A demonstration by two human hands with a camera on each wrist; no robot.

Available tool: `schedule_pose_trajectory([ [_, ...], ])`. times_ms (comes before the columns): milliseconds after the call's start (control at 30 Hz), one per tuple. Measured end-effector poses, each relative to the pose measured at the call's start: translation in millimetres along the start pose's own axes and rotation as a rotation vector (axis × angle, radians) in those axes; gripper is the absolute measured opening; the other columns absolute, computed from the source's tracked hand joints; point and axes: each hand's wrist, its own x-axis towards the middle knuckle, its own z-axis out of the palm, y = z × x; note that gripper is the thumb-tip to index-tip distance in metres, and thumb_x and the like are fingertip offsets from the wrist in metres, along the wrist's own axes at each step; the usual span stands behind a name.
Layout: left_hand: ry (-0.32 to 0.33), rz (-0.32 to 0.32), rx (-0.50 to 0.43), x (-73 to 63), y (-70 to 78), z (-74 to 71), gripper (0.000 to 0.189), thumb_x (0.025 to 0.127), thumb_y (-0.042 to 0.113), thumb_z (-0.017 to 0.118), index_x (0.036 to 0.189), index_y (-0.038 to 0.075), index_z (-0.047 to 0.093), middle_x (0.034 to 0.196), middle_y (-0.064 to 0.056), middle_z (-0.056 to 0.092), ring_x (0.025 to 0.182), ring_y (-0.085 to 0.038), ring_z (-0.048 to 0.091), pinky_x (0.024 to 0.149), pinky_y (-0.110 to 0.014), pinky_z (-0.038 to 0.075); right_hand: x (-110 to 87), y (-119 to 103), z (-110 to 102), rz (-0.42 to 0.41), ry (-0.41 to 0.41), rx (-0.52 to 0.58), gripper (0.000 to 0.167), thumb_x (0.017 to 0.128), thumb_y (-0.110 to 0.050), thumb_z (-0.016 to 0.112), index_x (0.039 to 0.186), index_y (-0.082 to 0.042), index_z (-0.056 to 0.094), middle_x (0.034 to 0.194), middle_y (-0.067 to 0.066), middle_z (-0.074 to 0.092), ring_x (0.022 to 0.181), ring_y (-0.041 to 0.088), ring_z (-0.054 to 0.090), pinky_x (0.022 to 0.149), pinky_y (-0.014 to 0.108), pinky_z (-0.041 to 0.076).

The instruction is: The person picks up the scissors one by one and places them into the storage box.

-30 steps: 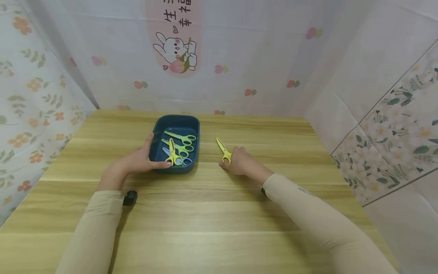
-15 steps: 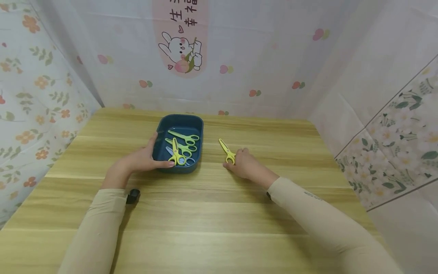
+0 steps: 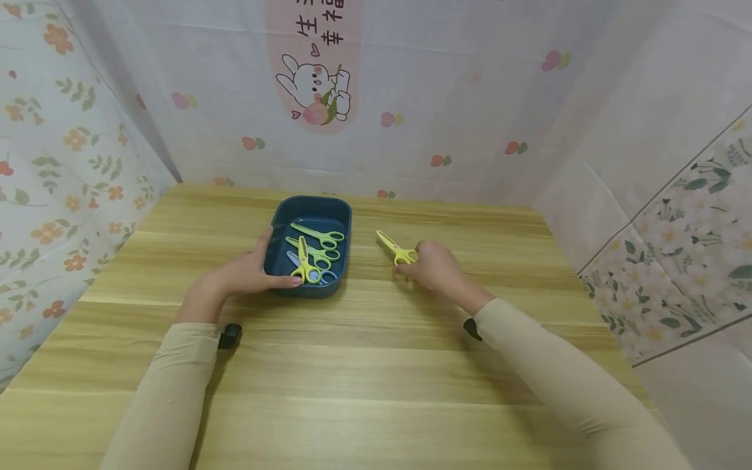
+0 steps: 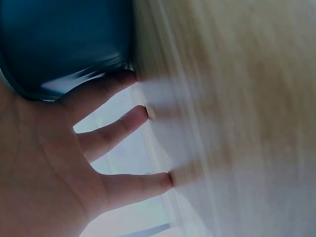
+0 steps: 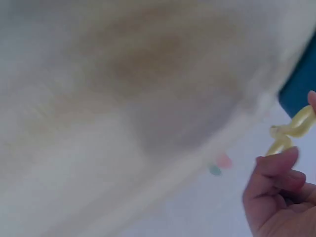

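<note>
A dark blue tray (image 3: 271, 261) holds several pairs of scissors: two green, one yellow (image 3: 303, 261) and one blue (image 3: 326, 277). My left hand (image 3: 241, 273) rests against the tray's left side, thumb laid along its near rim by the yellow handles. In the left wrist view that hand's fingers (image 4: 116, 131) are straight and spread, tips on the table. To the right of the tray, my right hand (image 3: 437, 266) pinches another pair of yellow scissors (image 3: 395, 248) by the handles, blades pointing up and left. The right wrist view shows their handles (image 5: 291, 129) between thumb and fingers.
The wooden table (image 3: 352, 372) runs back to a white printed curtain (image 3: 458, 98). Floral cloth (image 3: 76, 163) hangs on the left, and a flowered panel (image 3: 693, 248) stands on the right. A black wrist device (image 3: 230, 336) shows at the left wrist.
My right hand has shifted a little right and away from me with the yellow scissors, whose blades now lean further left. My left hand and the tray keep their relative places; the view has turned slightly.
</note>
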Motion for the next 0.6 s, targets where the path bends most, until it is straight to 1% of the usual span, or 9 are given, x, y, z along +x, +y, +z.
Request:
schedule_pose_trajectory([
  [67,0.001,-0.002,0.001,-0.3,0.2,0.1,0.143,0.085,0.076,0.074,0.168,0.013,-0.023,0.171,-0.041,0.016,0.155,-0.059,0.028,0.125,-0.071,0.031,0.4,-7,-9,-0.016,0.045,0.002,0.053,0.092,-0.051,0.080,0.102,-0.001,0.068,0.077,0.003,0.058,0.062,0.015,0.049,0.051,0.025,0.037],
  [100,0.001,0.000,0.003,-0.4,0.1,0.0,0.142,0.085,0.076,0.074,0.168,0.012,-0.023,0.170,-0.042,0.016,0.155,-0.060,0.028,0.125,-0.071,0.031,1.0,-11,-14,-0.021,0.062,0.005,0.054,0.091,-0.053,0.080,0.101,-0.001,0.069,0.077,0.003,0.058,0.062,0.016,0.049,0.051,0.026,0.037],
  [200,-0.003,0.005,0.009,-1.5,1.3,-1.2,0.142,0.086,0.075,0.074,0.167,0.012,-0.024,0.170,-0.042,0.015,0.155,-0.060,0.028,0.124,-0.071,0.032,4.2,-27,-26,-0.039,0.108,0.007,0.053,0.088,-0.057,0.081,0.091,-0.006,0.068,0.074,0.002,0.055,0.061,0.017,0.048,0.051,0.028,0.035],
  [267,-0.003,0.008,0.014,-2.1,1.7,-1.9,0.142,0.086,0.074,0.073,0.167,0.011,-0.025,0.169,-0.043,0.016,0.154,-0.061,0.029,0.124,-0.071,0.033,7.3,-40,-33,-0.058,0.124,-0.003,0.053,0.087,-0.059,0.081,0.086,-0.009,0.065,0.074,0.002,0.053,0.061,0.018,0.048,0.051,0.029,0.035],
  [333,-0.003,0.009,0.013,-2.5,1.9,-2.3,0.142,0.086,0.073,0.074,0.167,0.010,-0.025,0.169,-0.044,0.016,0.154,-0.061,0.030,0.123,-0.071,0.034,11.0,-54,-38,-0.070,0.119,-0.016,0.053,0.086,-0.061,0.081,0.086,-0.011,0.063,0.074,0.002,0.053,0.061,0.019,0.049,0.051,0.030,0.036],
  [433,-0.001,0.008,0.009,-2.9,2.2,-2.6,0.142,0.086,0.074,0.074,0.167,0.010,-0.024,0.169,-0.043,0.017,0.154,-0.060,0.031,0.124,-0.070,0.034,17.5,-77,-40,-0.088,0.091,-0.064,0.056,0.087,-0.062,0.080,0.090,-0.009,0.067,0.071,-0.001,0.053,0.060,0.017,0.049,0.052,0.029,0.037],
  [467,0.000,0.011,0.011,-2.9,2.1,-2.6,0.142,0.086,0.074,0.074,0.167,0.010,-0.024,0.169,-0.043,0.017,0.153,-0.060,0.031,0.123,-0.071,0.034,19.7,-84,-39,-0.093,0.079,-0.076,0.059,0.087,-0.062,0.080,0.099,-0.006,0.070,0.068,-0.002,0.051,0.058,0.016,0.047,0.051,0.029,0.035],
  [533,-0.001,0.012,0.006,-2.5,2.3,-2.1,0.142,0.086,0.074,0.074,0.167,0.010,-0.024,0.169,-0.043,0.017,0.153,-0.059,0.031,0.124,-0.070,0.034,24.7,-97,-36,-0.101,0.048,-0.108,0.059,0.088,-0.063,0.079,0.092,-0.005,0.070,0.062,-0.005,0.044,0.053,0.014,0.041,0.049,0.027,0.031],
  [600,-0.003,0.013,0.004,-1.8,2.1,-1.5,0.142,0.086,0.074,0.074,0.167,0.010,-0.024,0.170,-0.042,0.017,0.154,-0.058,0.031,0.124,-0.070,0.033,29.5,-108,-32,-0.104,0.022,-0.132,0.058,0.088,-0.064,0.079,0.080,-0.008,0.066,0.056,-0.007,0.038,0.049,0.011,0.036,0.047,0.026,0.026],
])
